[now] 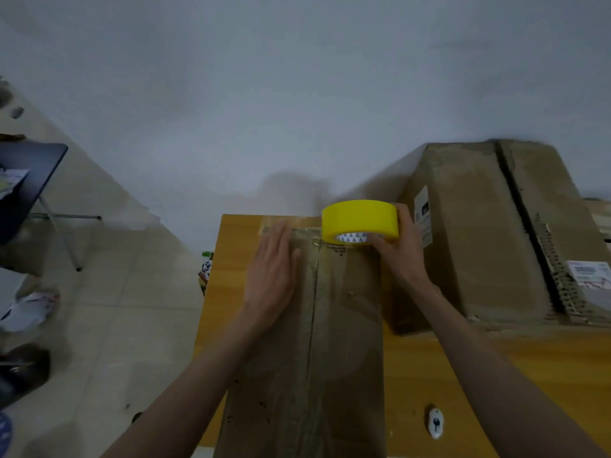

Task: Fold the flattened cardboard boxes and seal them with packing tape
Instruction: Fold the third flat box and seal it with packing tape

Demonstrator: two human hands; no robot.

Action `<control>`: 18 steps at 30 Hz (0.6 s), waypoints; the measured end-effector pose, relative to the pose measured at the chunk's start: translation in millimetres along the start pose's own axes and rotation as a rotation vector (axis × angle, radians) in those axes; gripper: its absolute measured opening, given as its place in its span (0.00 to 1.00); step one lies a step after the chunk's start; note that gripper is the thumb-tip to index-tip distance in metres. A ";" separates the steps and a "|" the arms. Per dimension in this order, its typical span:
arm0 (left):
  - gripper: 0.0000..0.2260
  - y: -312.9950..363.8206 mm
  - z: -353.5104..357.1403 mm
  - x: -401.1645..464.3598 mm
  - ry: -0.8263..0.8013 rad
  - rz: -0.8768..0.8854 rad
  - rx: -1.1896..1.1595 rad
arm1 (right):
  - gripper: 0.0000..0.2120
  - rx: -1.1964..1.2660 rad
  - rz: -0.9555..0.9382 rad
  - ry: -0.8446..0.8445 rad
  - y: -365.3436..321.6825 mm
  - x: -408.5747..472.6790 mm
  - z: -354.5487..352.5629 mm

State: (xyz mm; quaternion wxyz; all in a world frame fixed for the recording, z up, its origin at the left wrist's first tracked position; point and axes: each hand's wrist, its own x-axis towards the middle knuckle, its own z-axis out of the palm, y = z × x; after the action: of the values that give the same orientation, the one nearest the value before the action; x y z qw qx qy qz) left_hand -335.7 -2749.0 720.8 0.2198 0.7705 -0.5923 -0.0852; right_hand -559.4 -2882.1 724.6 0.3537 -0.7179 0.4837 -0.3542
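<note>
A folded brown cardboard box (344, 325) stands on the wooden table in front of me, its top flaps meeting at a centre seam. My left hand (272, 276) lies flat, fingers together, on the left flap near the far edge. At the far end of the seam, my right hand (401, 249) grips a yellow roll of packing tape (360, 219). A clear strip of tape seems to run along the far edge, though blur makes it unsure.
A large brown cardboard box (489, 239) with paper labels stands on the table (463, 375) to the right. A small white cutter (435, 423) lies near the table's front edge. On the left, over tiled floor, stand a dark folding table (23, 180) and some clutter.
</note>
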 end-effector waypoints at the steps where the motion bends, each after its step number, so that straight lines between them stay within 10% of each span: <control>1: 0.27 -0.3 4.8 -3.6 -0.061 0.021 0.040 | 0.23 -0.006 -0.004 -0.009 1.1 0.4 1.1; 18: 0.33 -33.1 1.2 -16.0 -0.113 0.051 0.161 | 0.22 -0.171 -0.088 -0.073 -24.1 -6.0 7.8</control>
State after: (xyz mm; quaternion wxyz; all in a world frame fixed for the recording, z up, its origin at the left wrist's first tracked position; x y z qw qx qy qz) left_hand -311.7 -2727.3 703.1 0.1254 0.7644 -0.6280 -0.0750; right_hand -543.7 -2868.4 740.2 0.2927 -0.7786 0.4669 -0.3004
